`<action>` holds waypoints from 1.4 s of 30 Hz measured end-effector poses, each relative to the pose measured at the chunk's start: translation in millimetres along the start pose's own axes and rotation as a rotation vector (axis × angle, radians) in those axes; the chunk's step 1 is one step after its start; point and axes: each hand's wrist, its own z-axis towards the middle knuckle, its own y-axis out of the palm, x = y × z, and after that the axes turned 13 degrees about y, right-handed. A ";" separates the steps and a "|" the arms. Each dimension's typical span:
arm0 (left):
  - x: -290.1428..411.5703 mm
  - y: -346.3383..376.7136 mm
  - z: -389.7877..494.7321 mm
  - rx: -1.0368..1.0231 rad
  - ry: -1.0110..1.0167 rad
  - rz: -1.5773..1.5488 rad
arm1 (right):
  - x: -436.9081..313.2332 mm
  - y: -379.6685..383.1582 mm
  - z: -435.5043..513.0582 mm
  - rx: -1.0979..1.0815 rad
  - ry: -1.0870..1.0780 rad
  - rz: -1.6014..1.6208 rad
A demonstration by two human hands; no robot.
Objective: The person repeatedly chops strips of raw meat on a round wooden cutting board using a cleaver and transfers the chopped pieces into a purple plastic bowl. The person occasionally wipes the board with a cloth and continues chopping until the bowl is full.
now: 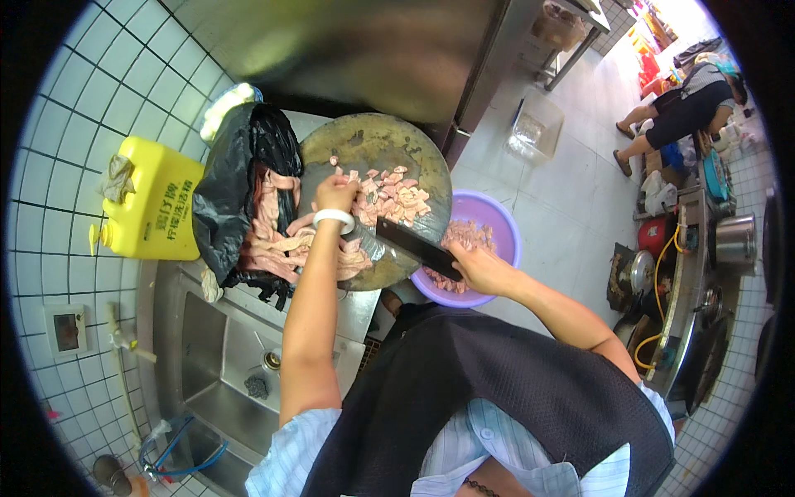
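A dark-bladed cleaver (417,247) is in my right hand (484,268), its blade over the near right part of a round, worn chopping block (366,133). My left hand (336,194) is on the block beside a heap of small pink meat pieces (397,197); whether its fingers grip a piece cannot be told. Long pale strips of meat or offal (279,248) run from an open black plastic bag (227,180) onto the block's left edge. Below the block's right side, a purple basin (512,233) holds more cut pieces (467,235).
Left of the bag stands a yellow detergent jug (158,199). A steel sink (239,354) lies nearer me on the left. A clear plastic bin (535,127) is on the floor. Another person (689,105) bends over at the far right, near a cooking counter with a steel pot (735,243).
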 end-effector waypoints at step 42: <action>-18.6 -20.3 34.4 -0.100 0.299 0.489 | -34.1 -4.5 31.5 -0.234 0.258 0.135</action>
